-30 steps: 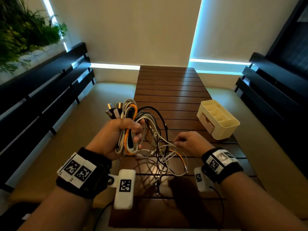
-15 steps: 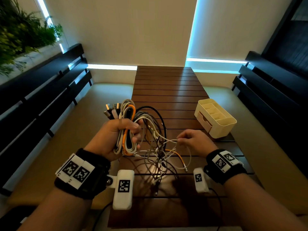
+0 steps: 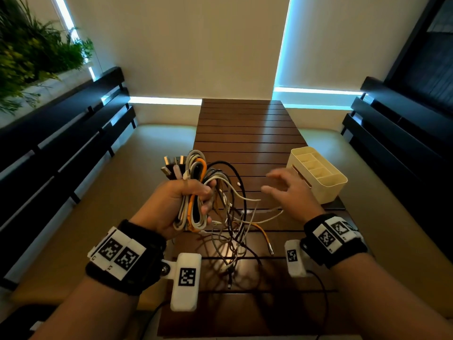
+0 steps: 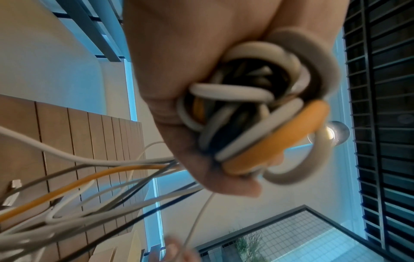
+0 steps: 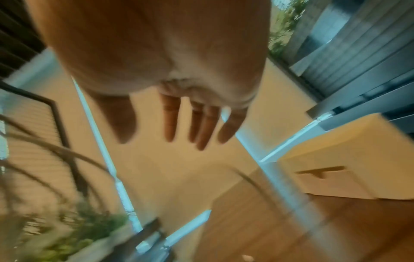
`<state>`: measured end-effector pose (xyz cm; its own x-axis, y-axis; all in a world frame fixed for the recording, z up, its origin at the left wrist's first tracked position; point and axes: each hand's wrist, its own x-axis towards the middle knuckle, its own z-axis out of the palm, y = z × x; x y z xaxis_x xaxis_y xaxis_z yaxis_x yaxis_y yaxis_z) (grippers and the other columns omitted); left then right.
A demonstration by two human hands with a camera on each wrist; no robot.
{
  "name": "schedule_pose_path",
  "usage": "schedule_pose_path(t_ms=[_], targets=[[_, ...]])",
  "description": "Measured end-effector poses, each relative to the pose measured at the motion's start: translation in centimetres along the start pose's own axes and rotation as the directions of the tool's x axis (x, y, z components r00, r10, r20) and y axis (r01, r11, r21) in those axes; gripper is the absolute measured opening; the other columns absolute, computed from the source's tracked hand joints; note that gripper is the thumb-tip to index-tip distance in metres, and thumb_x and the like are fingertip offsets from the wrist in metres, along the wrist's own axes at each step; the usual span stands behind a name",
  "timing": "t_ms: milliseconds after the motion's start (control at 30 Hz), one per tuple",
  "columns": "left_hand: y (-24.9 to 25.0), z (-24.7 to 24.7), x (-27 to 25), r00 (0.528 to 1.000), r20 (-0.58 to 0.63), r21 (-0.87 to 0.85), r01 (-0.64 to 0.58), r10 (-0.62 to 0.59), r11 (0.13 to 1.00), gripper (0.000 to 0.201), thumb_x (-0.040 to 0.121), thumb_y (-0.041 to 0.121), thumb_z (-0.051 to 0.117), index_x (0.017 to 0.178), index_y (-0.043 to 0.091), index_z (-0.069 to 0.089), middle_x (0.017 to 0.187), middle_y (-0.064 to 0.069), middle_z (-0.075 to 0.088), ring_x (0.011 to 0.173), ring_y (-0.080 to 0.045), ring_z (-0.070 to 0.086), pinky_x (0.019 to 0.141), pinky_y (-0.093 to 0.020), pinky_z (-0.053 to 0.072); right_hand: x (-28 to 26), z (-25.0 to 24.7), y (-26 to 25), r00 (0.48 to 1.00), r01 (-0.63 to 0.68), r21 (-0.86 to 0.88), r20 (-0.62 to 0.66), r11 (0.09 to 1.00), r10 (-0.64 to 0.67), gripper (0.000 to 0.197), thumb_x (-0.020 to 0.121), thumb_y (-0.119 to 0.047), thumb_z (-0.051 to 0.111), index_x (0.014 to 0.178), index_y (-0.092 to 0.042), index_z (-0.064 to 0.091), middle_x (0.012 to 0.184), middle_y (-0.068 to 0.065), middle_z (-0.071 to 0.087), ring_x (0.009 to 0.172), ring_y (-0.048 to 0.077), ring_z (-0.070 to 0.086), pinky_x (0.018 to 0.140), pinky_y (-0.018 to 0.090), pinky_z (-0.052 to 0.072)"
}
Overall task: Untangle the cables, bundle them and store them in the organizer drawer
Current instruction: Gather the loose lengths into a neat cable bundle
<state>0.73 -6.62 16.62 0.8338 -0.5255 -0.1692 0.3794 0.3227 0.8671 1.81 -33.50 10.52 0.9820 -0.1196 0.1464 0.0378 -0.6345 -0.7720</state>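
My left hand (image 3: 181, 202) grips a folded bundle of cables (image 3: 193, 192), white, grey, black and one flat orange, above the table's left edge. The bundle's loops (image 4: 264, 120) fill the left wrist view under my curled fingers. Loose cable tails (image 3: 235, 231) hang tangled from the bundle down to the wooden table (image 3: 247, 133). My right hand (image 3: 284, 190) hovers spread to the right of the tangle, holding nothing; its straight fingers (image 5: 199, 122) show in the right wrist view. The cream organizer (image 3: 318, 175) stands just behind that hand, its drawer front (image 5: 325, 182) closed.
Dark slatted benches (image 3: 61, 148) run along both sides of the table, with cream cushions (image 3: 98, 204) below. A planter with green foliage (image 3: 31, 52) sits at the upper left. The far half of the slatted table lies beyond the organizer.
My right hand let go of the thin white cable it was pinching, opened, and rose toward the organizer. The left hand kept its grip on the bundle.
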Motion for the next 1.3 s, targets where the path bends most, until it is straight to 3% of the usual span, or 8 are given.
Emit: schedule_pose_path(t_ms=[200,400,567,667,833,967,1167,1300], targets=[[-1.3,1.8,0.5,0.995,-0.005,0.131,-0.099,0.1,0.986,0.038,0.069,0.001,0.065,0.106,-0.007,0.058,0.065,-0.012,0.058,0.048,-0.021,0.055,0.051,-0.036,0.054,-2.5,0.0,-7.7,0.869,0.319,0.252,0.306,0.914,-0.388,0.083,0.074,-0.01,0.081,0.144,-0.031,0.042,0.144,-0.014,0.042,0.132,-0.002,0.043,0.106,0.019,0.04],[-1.4,2.3,-0.3,0.99,0.124,0.13,-0.076,0.06,0.989,0.025,0.073,0.0,0.068,0.097,-0.003,0.065,0.074,-0.017,0.058,0.057,-0.022,0.06,0.057,-0.038,0.059,-2.3,1.4,-7.8,0.905,0.258,0.276,0.265,0.926,-0.332,0.06,0.081,-0.007,0.076,0.131,-0.027,0.05,0.116,-0.009,0.065,0.106,0.003,0.064,0.09,0.021,0.054],[-1.5,2.7,-0.8,0.98,0.198,0.042,-0.02,0.012,0.999,0.044,0.069,0.007,0.073,0.109,-0.008,0.062,0.071,-0.016,0.053,0.056,-0.021,0.058,0.056,-0.035,0.056,-2.0,3.3,-6.5,0.953,0.257,0.264,0.092,0.93,-0.289,0.025,0.081,-0.003,0.067,0.102,-0.016,0.064,0.088,0.0,0.069,0.079,0.012,0.066,0.076,0.041,0.058],[-1.4,3.0,-0.9,0.986,0.164,-0.025,-0.018,0.022,1.0,0.042,0.067,0.002,0.07,0.108,-0.008,0.062,0.069,-0.011,0.054,0.053,-0.017,0.057,0.053,-0.034,0.055,-1.5,3.7,-6.3,0.952,0.282,0.267,0.038,0.921,-0.303,0.012,0.082,-0.022,0.068,0.093,-0.019,0.064,0.08,-0.004,0.068,0.073,0.008,0.064,0.071,0.035,0.057],[0.0,2.5,-0.9,0.987,0.158,-0.124,0.024,-0.005,0.992,0.043,0.061,0.009,0.07,0.101,-0.003,0.064,0.064,-0.003,0.055,0.048,-0.011,0.054,0.049,-0.03,0.052,0.1,3.6,-4.6,0.978,0.18,0.086,0.092,0.98,-0.188,0.023,0.085,-0.04,0.072,0.1,-0.023,0.065,0.086,-0.001,0.071,0.08,0.014,0.067,0.075,0.04,0.056],[1.0,1.3,-1.2,0.986,0.159,-0.191,-0.019,0.05,0.981,0.05,0.053,0.008,0.085,0.099,0.001,0.066,0.066,0.0,0.052,0.049,-0.011,0.053,0.05,-0.03,0.052,0.1,2.6,-2.8,0.982,-0.031,0.105,0.19,0.994,0.011,0.04,0.077,-0.049,0.079,0.096,-0.024,0.054,0.09,-0.005,0.065,0.077,0.012,0.063,0.063,0.025,0.048],[1.5,0.3,-1.2,0.982,0.187,-0.175,-0.008,0.041,0.985,0.048,0.056,0.006,0.081,0.1,0.003,0.064,0.067,0.0,0.049,0.05,-0.012,0.052,0.051,-0.031,0.052,-0.4,0.9,-2.8,0.964,-0.075,0.35,0.264,0.934,-0.021,0.049,0.094,-0.064,0.039,0.089,-0.019,0.057,0.084,-0.002,0.058,0.081,0.016,0.056,0.082,0.033,0.047],[1.5,0.7,-0.8,0.968,0.251,-0.139,0.021,0.014,0.99,0.051,0.056,0.013,0.087,0.102,0.004,0.065,0.067,0.0,0.052,0.052,-0.011,0.055,0.053,-0.031,0.054,0.2,0.9,-3.2,0.945,-0.052,0.474,0.307,0.879,-0.11,0.034,0.086,-0.035,0.054,0.109,-0.013,0.066,0.105,0.009,0.066,0.102,0.028,0.062,0.092,0.043,0.048]])
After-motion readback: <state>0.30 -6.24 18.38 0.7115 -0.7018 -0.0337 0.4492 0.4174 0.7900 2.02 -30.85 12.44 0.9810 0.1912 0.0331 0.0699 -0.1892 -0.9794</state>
